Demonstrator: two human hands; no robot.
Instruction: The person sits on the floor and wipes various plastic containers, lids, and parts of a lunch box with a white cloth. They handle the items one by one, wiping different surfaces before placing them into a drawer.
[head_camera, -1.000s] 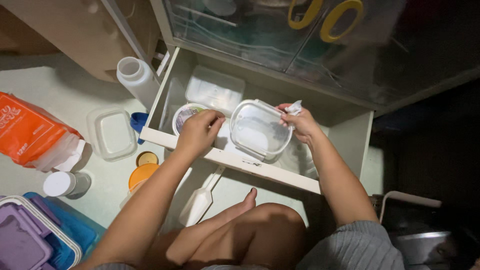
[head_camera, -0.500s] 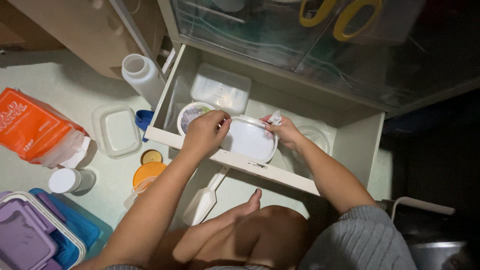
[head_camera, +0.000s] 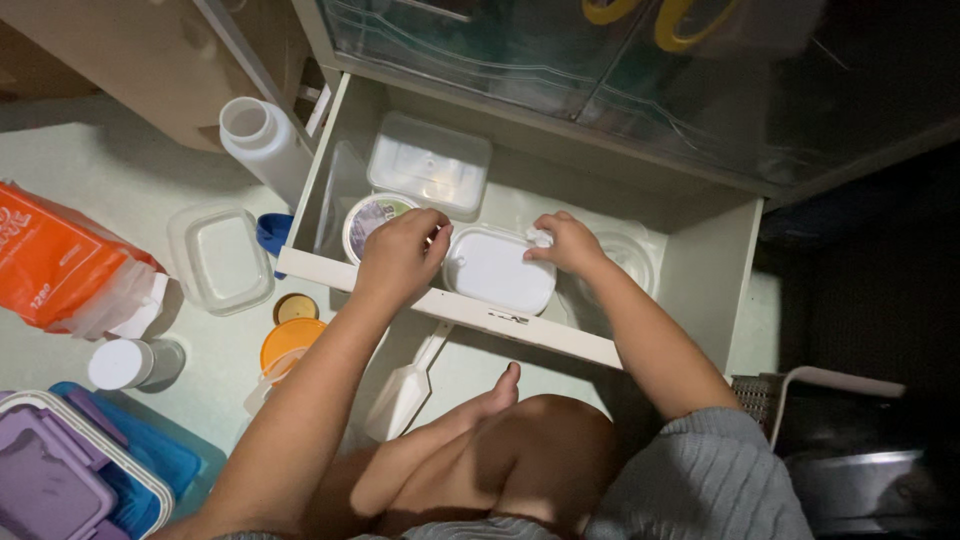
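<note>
I see the clear rectangular container (head_camera: 497, 270) now lying flat in the open drawer (head_camera: 445, 310), just behind its front wall. A second ago it was tilted up on edge between the hands; half a second ago it was nearly level. I judge it set down, though both hands remain on it.

My left hand (head_camera: 400, 255) curls its fingers over the container's left end. My right hand (head_camera: 565, 243) presses its right end while pinching a small white wad of tissue (head_camera: 540, 237) against it.

Just beyond the left fingers sits a round tub with a pale printed lid (head_camera: 370, 217), and behind it a clear lidded box (head_camera: 428, 165). Well left of the fingers, on the floor, lie an orange packet (head_camera: 50, 260), a clear square lid (head_camera: 218, 258), a white bottle (head_camera: 265, 145) and orange round lids (head_camera: 285, 340).
</note>
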